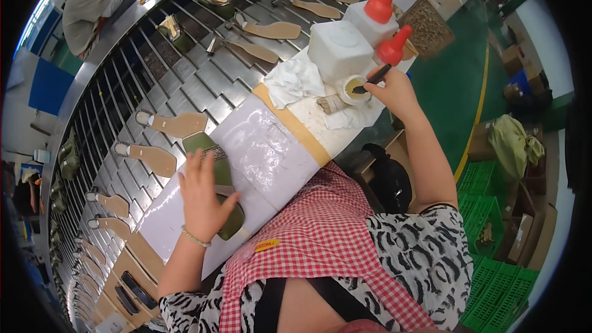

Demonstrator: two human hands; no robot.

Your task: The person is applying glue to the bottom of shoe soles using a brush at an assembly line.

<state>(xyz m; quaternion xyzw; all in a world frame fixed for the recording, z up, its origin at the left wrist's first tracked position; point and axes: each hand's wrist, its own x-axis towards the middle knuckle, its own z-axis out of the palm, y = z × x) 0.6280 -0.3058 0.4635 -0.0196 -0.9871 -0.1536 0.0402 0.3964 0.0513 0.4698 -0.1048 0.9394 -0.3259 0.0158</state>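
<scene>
In my right hand (pixel 394 92), the fingers are closed round the black handle of a brush (pixel 377 74). The brush's tip reaches into the mouth of a small white jar (pixel 354 82) with yellowish liquid inside. My left hand (pixel 206 194) is spread over two green shoe parts (pixel 223 172) on a pale, plastic-covered board (pixel 262 142). Its fingers lie over one part, which has a dark textured strip, and its thumb is by the other green part (pixel 232 225). Whether the palm presses on them I cannot tell.
White bottles (pixel 341 46) with red nozzles (pixel 382 1) stand behind the jar, near a crumpled white cloth (pixel 293 80). Tan shoe soles (pixel 180 124) and green shoes (pixel 216 3) line the metal roller conveyor (pixel 246 15). Green crates (pixel 481 209) stand at right. A person (pixel 92 9) sits across.
</scene>
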